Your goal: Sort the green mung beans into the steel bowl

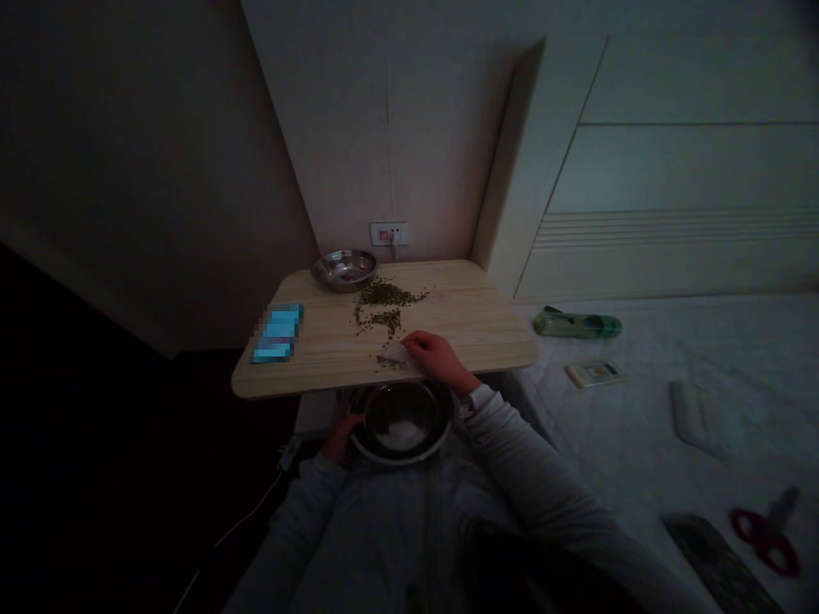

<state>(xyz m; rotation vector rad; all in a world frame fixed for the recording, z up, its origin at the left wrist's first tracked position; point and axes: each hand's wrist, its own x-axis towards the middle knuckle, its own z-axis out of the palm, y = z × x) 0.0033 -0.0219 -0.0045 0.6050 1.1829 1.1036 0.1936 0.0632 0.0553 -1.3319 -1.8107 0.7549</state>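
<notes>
Small green grains, like mung beans (384, 294), lie scattered over a light wooden table (477, 320). My right hand (435, 354) is closed on a thin, pale flat piece (395, 351) whose exact kind I cannot make out. Its lower edge rests on the tabletop among a few grains close to the near edge. Below that edge, a metal bowl (409, 431) sits inside a larger pale-rimmed basin (390, 460) at my lap. My left hand (344, 437) grips the left side of the bowls, its fingers at the inner bowl's rim. The bowl's contents are too dark to tell.
Another metal bowl (345, 271) stands at the table's back left, with a blurred-out phone-like screen (277, 333) at left. A wall socket (389, 234) holds a plug. On the bed lie a green bottle-like object (577, 324), a phone (595, 373), red-handled scissors (764, 533) and a remote (720, 558).
</notes>
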